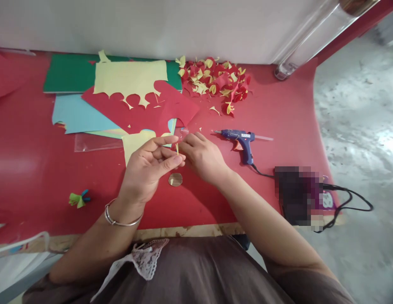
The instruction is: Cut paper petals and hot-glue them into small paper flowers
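Between the thumb and fingers of my left hand (147, 164) is a small folded piece of yellow paper (177, 149), held edge-on above the table. My right hand (203, 156) is right beside it, fingers curled in towards the paper; its fingertips are hidden, so what they grip cannot be made out. Just below the hands, a small round brown disc (175, 180) lies on the red tabletop (196, 202) with a pale scrap on it. A cut yellow sheet (133, 145) lies partly behind my left hand.
A blue glue gun (239, 137) with an orange trigger lies at right, its cord running to a pixelated dark object (293, 196). Behind are cut red and yellow paper pieces (215, 78), and stacked green (69, 71), blue (79, 112) and red sheets (120, 107). A green-and-blue paper flower (78, 199) lies left.
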Available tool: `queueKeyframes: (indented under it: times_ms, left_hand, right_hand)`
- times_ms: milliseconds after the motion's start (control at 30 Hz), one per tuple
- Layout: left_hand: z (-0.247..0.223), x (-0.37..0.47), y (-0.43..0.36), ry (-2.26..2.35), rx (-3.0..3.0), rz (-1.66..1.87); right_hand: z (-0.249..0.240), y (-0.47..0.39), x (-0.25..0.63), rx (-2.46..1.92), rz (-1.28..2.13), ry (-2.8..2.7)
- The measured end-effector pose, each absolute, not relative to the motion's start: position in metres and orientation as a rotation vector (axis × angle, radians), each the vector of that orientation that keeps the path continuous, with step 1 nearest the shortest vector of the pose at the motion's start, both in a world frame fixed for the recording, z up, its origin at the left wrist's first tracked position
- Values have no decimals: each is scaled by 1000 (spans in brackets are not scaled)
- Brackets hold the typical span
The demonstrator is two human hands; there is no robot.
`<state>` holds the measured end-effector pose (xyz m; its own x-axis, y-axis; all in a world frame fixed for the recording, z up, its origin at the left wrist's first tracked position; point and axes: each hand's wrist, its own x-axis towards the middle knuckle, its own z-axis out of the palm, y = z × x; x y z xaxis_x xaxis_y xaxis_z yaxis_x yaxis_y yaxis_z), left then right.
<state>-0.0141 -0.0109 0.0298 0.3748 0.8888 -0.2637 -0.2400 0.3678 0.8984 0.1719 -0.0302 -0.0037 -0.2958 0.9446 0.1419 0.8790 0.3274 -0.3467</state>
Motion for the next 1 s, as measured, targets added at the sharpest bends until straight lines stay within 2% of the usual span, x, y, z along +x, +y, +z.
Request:
queueKeyframes:
  times_ms: [167,400,833,1000]
  left_hand:
    - [28,-12,-12,823,733,737]
    - [27,-14,-12,817,623,672]
    - [20,-2,-20,926,578,632]
    - [12,7,-27,1000,684,618]
  right_hand:
    - [-19,-12,167,-1584,211,-2479]
    - [-17,-9,177,-1423,143,-2547]
    - [9,-63,228,-1583,313,-1851]
    - [10,-86,231,-1534,383,-1845]
